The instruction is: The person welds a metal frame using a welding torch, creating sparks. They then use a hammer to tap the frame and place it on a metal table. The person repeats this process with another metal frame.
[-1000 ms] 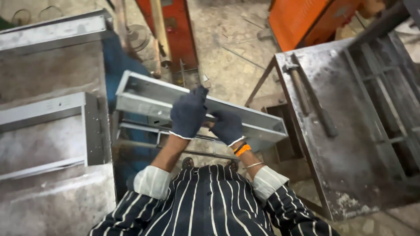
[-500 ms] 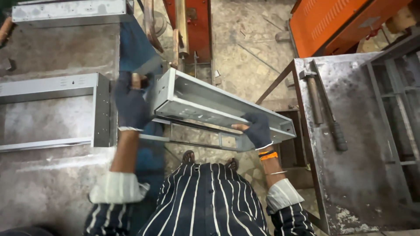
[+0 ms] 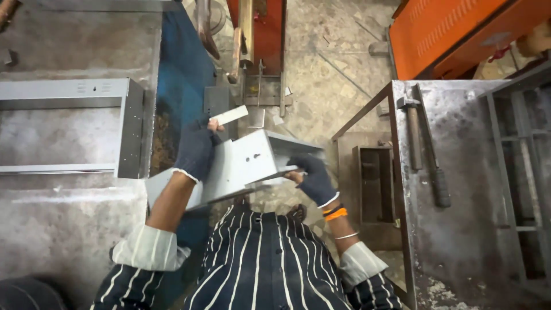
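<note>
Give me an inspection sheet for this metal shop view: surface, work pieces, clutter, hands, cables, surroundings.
Surface: grey metal table at left, worn.
Job's things: grey sheet-metal channel, held tilted over the floor.
Clutter: hammer and dark-handled tool on the steel bench at right.
Grippers: left hand and right hand, both gloved, grip the channel.
Cables: nothing seen.
Surroundings: metal frame on the table, orange machine, stone floor.

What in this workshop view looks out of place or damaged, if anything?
Nothing looks broken or spilled. The grey sheet-metal channel is held tilted in the air between the left hand and right hand, not resting on anything. A hammer lies flat on the worn metal table.
</note>
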